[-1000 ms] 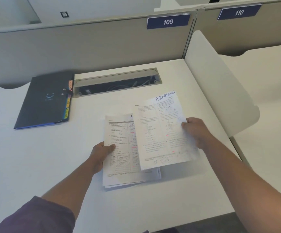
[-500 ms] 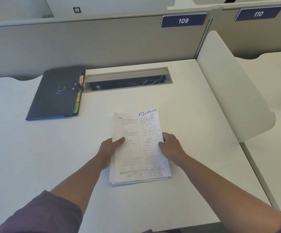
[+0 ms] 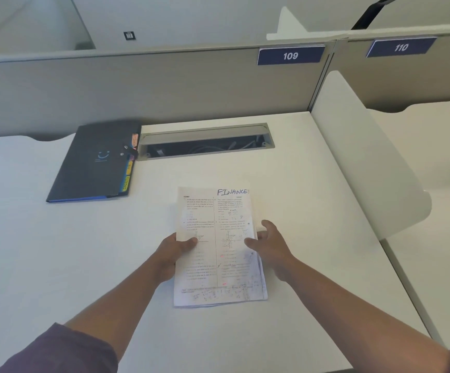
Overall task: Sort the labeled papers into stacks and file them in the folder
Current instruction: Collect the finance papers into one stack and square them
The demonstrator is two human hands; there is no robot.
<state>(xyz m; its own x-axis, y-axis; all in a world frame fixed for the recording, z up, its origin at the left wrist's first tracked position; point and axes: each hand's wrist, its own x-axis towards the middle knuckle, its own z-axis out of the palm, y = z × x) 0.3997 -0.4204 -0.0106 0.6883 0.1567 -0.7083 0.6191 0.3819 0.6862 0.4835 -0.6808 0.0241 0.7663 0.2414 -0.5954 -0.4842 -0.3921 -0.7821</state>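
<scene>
Your left hand (image 3: 174, 251) is gripping the left edge of the paper stack (image 3: 218, 249), thumb lying on the top sheet (the one with "FINANCE" handwritten at its top right). Your right hand (image 3: 268, 247) is hovering at the stack's right edge, fingers spread and loose, thumb touching the sheet, holding nothing. The stack is lying flat on the white desk (image 3: 57, 265), near you. The dark folder (image 3: 94, 162) is sitting closed, well apart to the far left, beside the cable slot (image 3: 205, 141).

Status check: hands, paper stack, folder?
Left hand grips paper stack at its left edge, thumb on top. Right hand open at right edge. Folder closed, far left. Nothing between.
</scene>
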